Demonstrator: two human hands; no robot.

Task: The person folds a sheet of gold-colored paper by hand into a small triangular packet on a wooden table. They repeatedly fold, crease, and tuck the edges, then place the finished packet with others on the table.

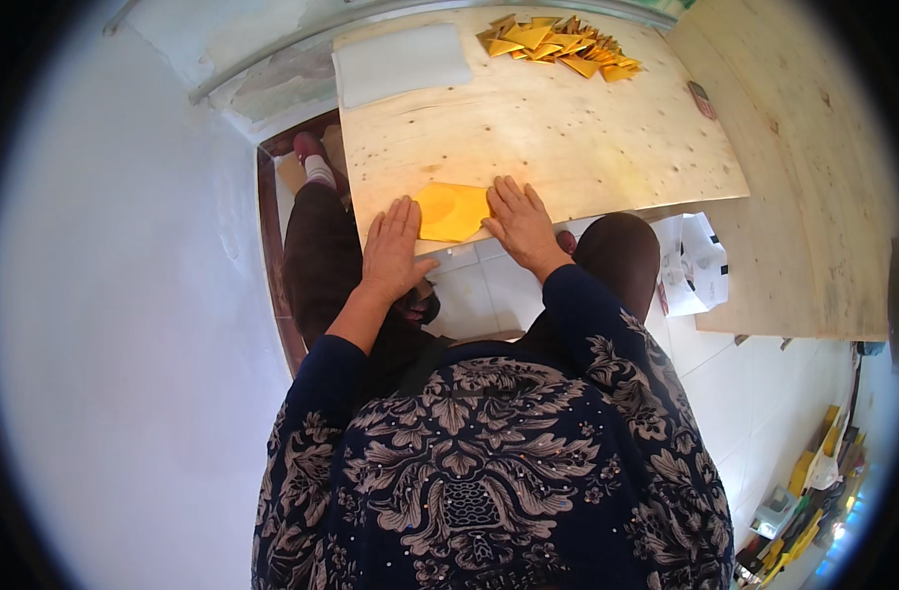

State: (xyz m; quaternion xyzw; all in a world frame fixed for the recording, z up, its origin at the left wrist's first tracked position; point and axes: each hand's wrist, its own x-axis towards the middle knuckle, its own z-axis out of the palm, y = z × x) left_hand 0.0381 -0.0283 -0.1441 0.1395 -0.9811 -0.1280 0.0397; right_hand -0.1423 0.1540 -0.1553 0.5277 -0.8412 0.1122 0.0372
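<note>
A piece of yellow paper (453, 211), with its corners folded or cut at an angle, lies flat at the near edge of the wooden table. My left hand (392, 250) rests at its left side, fingers stretched out, fingertips touching or very close to the paper's edge. On the opposite side my right hand (524, 222) lies flat with its fingers extended, against the paper's right edge. Neither hand grips anything. At the far side of the table is a heap of folded gold paper pieces (560, 45).
A stack of pale sheets (402, 63) lies at the table's far left. Near the right edge of the wooden table (568, 138) sits a small reddish object (701, 100). A white bag (692, 264) stands below, beside a wooden board (813, 197). Yellow items (813, 472) lie at lower right.
</note>
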